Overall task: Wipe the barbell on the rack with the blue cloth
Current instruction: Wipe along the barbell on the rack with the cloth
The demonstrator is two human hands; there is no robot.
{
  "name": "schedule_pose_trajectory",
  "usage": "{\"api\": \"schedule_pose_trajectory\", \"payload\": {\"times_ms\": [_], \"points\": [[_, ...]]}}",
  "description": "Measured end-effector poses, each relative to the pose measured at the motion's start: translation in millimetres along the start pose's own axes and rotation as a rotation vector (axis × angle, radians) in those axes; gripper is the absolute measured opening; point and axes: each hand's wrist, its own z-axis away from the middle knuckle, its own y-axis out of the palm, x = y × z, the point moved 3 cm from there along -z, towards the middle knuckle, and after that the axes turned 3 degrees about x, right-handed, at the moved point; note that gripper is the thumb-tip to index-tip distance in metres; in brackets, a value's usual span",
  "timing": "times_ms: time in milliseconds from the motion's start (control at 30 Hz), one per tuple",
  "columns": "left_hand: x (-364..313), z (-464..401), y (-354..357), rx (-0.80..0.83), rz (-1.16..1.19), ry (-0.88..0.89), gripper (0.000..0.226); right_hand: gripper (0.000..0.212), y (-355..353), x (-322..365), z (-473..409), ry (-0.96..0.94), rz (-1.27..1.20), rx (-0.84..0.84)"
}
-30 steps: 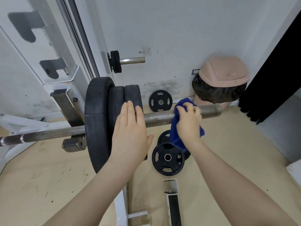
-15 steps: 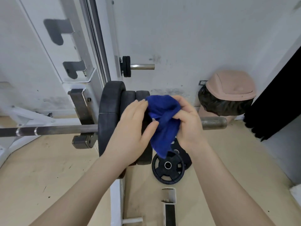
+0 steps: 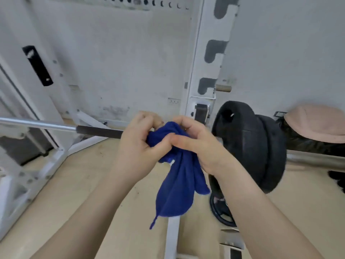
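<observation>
**liftbro22:** Bunching the blue cloth (image 3: 178,165) like that is what I'd worry about. Both hands are on it in mid-air, so nothing is touching the barbell (image 3: 97,130) right now. If it goes back on the bar as a tight wad, I'd guess only a small patch makes contact and it skips over the dark knurled section. The long tail hanging below the grip could also snag on the weight plates (image 3: 250,144) just right of the hands, or drag toward the floor.

**rackcleaner:** Agreed. On the grip itself: the left hand (image 3: 138,146) has its fingers curled over the top of the cloth with the thumb pressed into the fold, so it's closed around the fabric. The right hand (image 3: 197,144) pinches the same bunch from the other side, thumb laid across the front. Neither hand is loose. The bar sits on the rack upright (image 3: 203,71) behind the hands, running out left of the grip, plates to the right. Looks like a refold before the next pass, but that's my read.
</observation>
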Motion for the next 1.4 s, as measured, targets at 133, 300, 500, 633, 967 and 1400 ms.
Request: {"api": "schedule_pose_trajectory", "payload": {"times_ms": [133,300,500,633,967,1400], "points": [[46,12,-92,0.032,0.035,-0.172,0.022,0.015,77,-18,-67,-0.008,0.118,0.052],[87,27,-185,0.02,-0.162,-0.3,0.017,0.018,145,-43,-135,-0.056,0.478,-0.034],[128,29,-262,-0.106,-0.183,-0.349,0.026,0.013,219,-70,-200,-0.016,0.693,0.008],[164,25,-314,-0.175,-0.095,-0.43,0.028,0.02,259,-92,-253,0.055,0.649,0.065],[300,-9,-488,-0.389,0.358,-0.59,0.027,0.024,361,-155,-421,0.312,0.226,0.396],[445,-23,-656,-0.15,-0.134,-0.536,0.031,0.016,487,-210,-563,0.329,-0.356,-0.113]]}}
